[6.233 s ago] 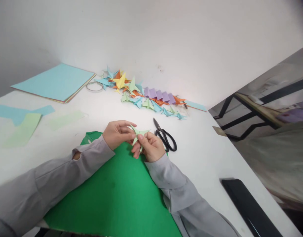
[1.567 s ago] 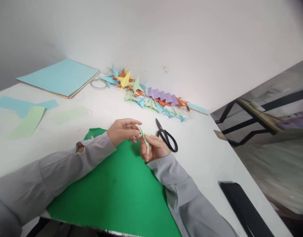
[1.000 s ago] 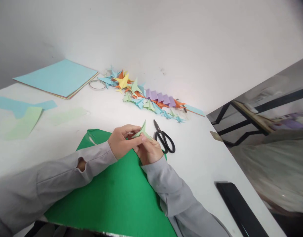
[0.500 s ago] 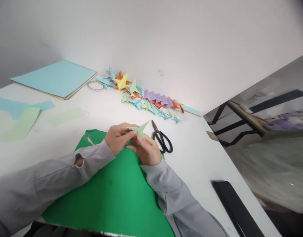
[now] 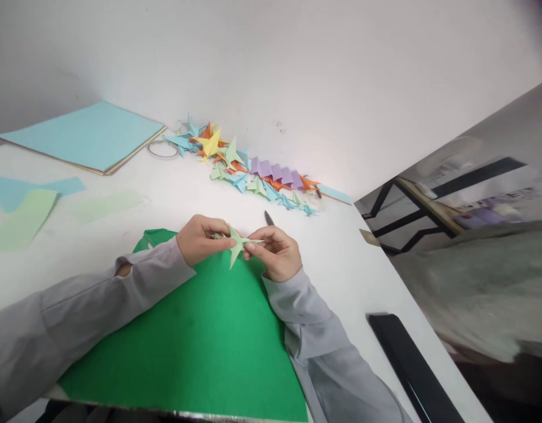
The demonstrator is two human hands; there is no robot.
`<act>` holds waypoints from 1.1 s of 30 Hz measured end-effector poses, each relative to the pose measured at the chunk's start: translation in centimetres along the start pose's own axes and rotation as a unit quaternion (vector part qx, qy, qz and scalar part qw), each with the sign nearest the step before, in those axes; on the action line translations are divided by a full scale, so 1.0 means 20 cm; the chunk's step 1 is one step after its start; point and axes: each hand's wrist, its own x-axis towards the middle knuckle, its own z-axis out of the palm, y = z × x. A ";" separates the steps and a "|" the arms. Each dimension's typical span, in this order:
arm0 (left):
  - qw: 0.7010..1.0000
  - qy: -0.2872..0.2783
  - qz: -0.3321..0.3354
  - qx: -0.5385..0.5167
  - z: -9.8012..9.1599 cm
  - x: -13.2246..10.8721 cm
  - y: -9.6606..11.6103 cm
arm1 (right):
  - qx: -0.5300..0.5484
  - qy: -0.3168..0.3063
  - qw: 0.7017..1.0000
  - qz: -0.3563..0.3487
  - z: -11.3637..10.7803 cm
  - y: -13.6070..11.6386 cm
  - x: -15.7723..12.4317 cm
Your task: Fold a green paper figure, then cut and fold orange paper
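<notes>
A small pale green origami crane (image 5: 236, 245) is held up between my two hands, above the far edge of a green board (image 5: 187, 341). My left hand (image 5: 201, 238) pinches its left side between thumb and fingers. On the other side, my right hand (image 5: 277, 251) grips a thin pointed end of the paper with thumb and forefinger. Just behind the right hand lies a pair of scissors (image 5: 268, 218), with only the dark blade tip showing. Beyond the hands, a row of folded paper cranes (image 5: 211, 143) in several colours lies along the wall.
At the far left lies a stack of coloured paper (image 5: 86, 138), with a roll of tape (image 5: 163, 149) beside it. Blue paper scraps (image 5: 33, 191) and green scraps (image 5: 26, 220) lie nearer. A long black object (image 5: 412, 364) rests near the table's right edge.
The crane has been turned, so its points now face down and right. My right hand has shifted right and up to its pointed end, now covering most of the scissors. The view has shifted slightly.
</notes>
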 end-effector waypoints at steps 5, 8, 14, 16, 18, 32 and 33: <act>0.999 0.015 -0.030 0.005 -0.02 0.01 0.00 | -0.011 -0.006 1.000 0.007 0.00 0.00 -0.01; 1.000 -0.001 -0.018 -0.002 -0.02 0.01 -0.01 | -0.019 -0.014 1.000 0.013 0.01 0.01 -0.02; 0.999 -0.009 0.047 0.022 -0.02 0.01 -0.04 | -0.089 -0.009 0.996 0.013 0.01 0.06 -0.01; 0.998 0.005 0.052 0.033 -0.01 0.01 -0.04 | -0.127 -0.005 0.992 -0.005 0.00 0.08 -0.01; 0.999 0.012 0.035 0.029 -0.01 0.01 -0.03 | -0.164 0.001 0.986 -0.032 -0.01 0.09 -0.01; 0.999 0.026 -0.021 0.028 0.02 -0.02 0.02 | -0.249 -0.028 0.965 -0.082 -0.02 0.08 0.00; 0.999 0.025 -0.016 0.037 0.03 -0.03 0.02 | -0.246 -0.038 0.966 -0.075 -0.02 0.08 0.00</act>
